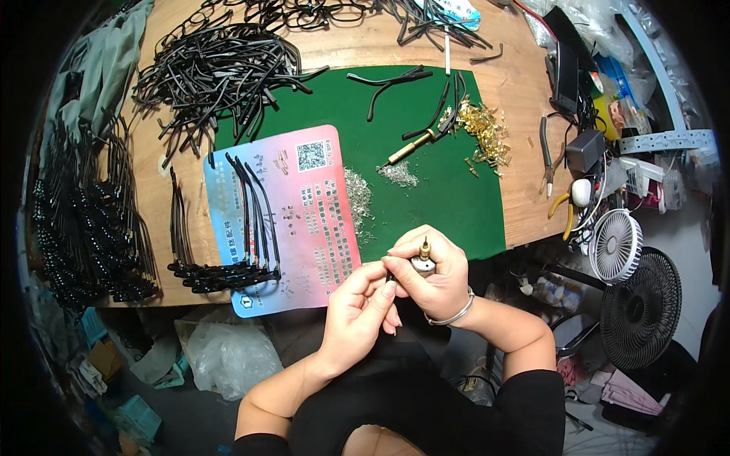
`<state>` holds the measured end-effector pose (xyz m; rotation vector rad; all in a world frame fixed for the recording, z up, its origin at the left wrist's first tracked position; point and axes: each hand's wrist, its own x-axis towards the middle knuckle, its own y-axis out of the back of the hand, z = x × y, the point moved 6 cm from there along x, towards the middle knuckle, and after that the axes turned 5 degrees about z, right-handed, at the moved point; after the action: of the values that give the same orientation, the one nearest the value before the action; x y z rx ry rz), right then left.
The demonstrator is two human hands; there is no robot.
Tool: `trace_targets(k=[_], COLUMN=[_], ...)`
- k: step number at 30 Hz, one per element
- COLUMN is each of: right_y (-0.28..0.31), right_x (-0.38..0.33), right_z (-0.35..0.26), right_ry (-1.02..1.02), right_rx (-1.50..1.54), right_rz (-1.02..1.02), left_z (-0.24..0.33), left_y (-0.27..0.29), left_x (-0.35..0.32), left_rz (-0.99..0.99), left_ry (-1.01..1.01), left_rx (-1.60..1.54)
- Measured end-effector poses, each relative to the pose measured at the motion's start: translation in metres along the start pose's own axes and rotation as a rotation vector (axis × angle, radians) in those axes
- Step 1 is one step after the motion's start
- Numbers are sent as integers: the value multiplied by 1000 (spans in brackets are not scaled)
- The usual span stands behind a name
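Observation:
My left hand (359, 310) and my right hand (433, 275) meet at the front edge of the green mat (433, 205). In the right palm sits a small driver-like tool (423, 261), with a round metal body, a brass chuck and a thin bit pointing up. My right thumb and forefinger press together close to the left fingertips. The left fingers are closed in a pinch. A small dark piece shows between the two hands, mostly hidden by fingers. Just left lies a pink and blue printed sheet (315, 205) bearing glasses frames (228, 277) with raised temples and little screws.
Loose black temples (220, 76) are heaped at the back left. On the mat lie a brass screwdriver (411, 147), silver screws (357, 197) and gold-coloured parts (487, 137). Pliers (546, 156) and a white fan (614, 245) are at right. Bundled glasses frames (99, 235) hang left.

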<state>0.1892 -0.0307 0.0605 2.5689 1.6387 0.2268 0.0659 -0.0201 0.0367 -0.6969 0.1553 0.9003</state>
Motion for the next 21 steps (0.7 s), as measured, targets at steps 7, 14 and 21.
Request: trace_targets(k=[7, 14, 21], right_y=[-3, -2, 34], right_x=[11, 6, 10], right_z=[28, 45, 44], right_ry=[-830, -828, -190], right_rx=[457, 244, -418], right_rz=[-490, -624, -432], left_z=[3, 1, -4], left_y=[10, 11, 36], left_x=[6, 9, 12], left_rz=[-100, -155, 70], left_ry=[23, 102, 43], left_rx=[94, 300, 472])
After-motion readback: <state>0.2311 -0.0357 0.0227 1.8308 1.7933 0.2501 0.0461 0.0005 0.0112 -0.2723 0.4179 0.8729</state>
